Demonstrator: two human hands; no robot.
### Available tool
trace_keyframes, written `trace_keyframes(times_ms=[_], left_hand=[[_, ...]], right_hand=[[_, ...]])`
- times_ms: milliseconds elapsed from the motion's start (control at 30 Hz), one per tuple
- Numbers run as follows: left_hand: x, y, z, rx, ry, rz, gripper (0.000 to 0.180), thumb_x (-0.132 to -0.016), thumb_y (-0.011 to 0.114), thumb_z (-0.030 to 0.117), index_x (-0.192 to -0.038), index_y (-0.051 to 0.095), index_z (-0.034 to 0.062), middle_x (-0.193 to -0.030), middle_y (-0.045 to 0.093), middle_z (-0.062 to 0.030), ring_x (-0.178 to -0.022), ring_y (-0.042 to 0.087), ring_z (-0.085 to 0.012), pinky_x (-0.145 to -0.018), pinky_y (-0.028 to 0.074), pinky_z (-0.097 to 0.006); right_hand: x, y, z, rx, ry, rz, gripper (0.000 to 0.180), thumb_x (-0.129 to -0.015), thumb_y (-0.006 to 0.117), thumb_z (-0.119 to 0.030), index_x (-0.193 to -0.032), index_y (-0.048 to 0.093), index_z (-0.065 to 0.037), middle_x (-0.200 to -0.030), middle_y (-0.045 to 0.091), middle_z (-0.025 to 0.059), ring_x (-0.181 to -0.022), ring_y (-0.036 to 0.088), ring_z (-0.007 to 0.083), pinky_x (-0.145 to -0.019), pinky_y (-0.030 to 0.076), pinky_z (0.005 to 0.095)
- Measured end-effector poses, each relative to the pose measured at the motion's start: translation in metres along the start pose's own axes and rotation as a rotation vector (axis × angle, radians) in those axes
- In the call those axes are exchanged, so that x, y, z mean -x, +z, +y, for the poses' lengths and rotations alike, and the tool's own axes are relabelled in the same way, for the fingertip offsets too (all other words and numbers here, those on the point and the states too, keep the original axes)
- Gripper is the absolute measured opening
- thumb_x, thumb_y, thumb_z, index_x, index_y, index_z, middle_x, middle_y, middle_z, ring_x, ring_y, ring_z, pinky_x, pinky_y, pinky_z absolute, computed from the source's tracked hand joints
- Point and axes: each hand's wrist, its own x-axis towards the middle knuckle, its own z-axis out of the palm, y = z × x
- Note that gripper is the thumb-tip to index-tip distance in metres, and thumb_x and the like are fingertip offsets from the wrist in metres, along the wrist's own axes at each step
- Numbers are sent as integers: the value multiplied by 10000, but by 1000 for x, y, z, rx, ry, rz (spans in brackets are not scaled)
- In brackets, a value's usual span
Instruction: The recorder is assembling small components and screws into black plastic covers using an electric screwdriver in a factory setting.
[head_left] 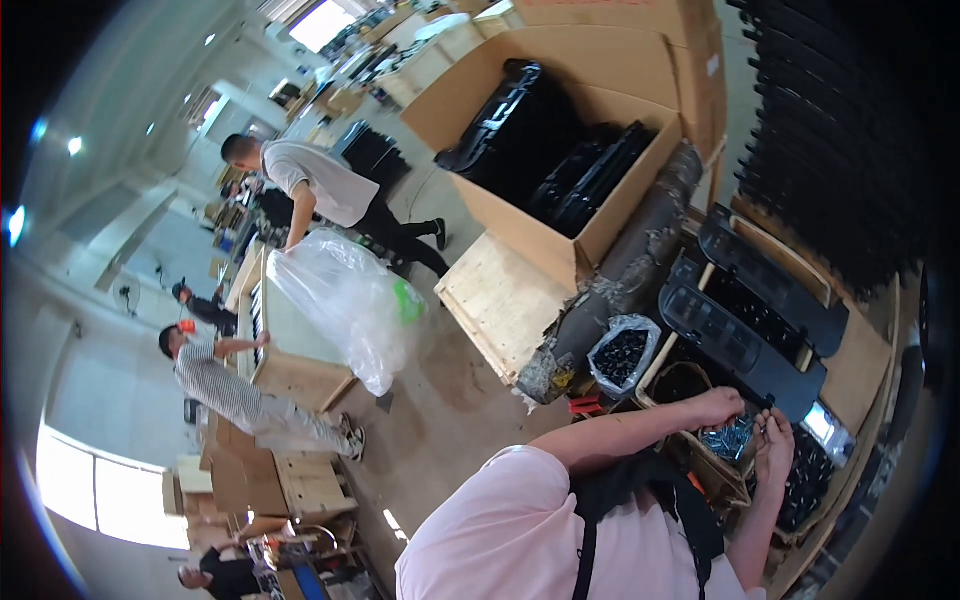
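Workshop bin (714,468) of fasteners (727,441) lies below left hand (719,407) and right hand (774,442), both apparently pinching something indistinct.

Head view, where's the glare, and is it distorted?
In the head view, the window at lower left is blown out white; in the head view, glossy black parts in the cardboard box show bright streaks; head view corners darken, edges bend.

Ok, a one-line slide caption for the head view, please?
Left hand and right hand close together by small metal parts, beside dark panels, with an open carton beyond.
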Motion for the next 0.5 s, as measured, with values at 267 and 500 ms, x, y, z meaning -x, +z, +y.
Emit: trace_keyframes(times_ms=[267, 500], left_hand=[[16, 22, -10, -31, 21, -38, 310, -1047, 552, 351, -993, 679, 73, -775, 614, -8, -568, 520, -112, -485, 426, -307], [18, 12, -17, -82, 147, 112, 339, -1036, 581, 321, -887, 684, 35, -725, 643, -32, -583, 570, -122, -517, 459, -320]], right_hand=[[-1, 38, 12, 210, -267, -83, 152, -1005, 663, -13, -1155, 688, -17, -1106, 746, 96, -988, 706, 150, -894, 538, 273], [10, 59, -1, 498, -266, -124, 163, -1020, 645, -76, -1151, 683, 13, -997, 723, 52, -849, 653, 99, -729, 517, 239]])
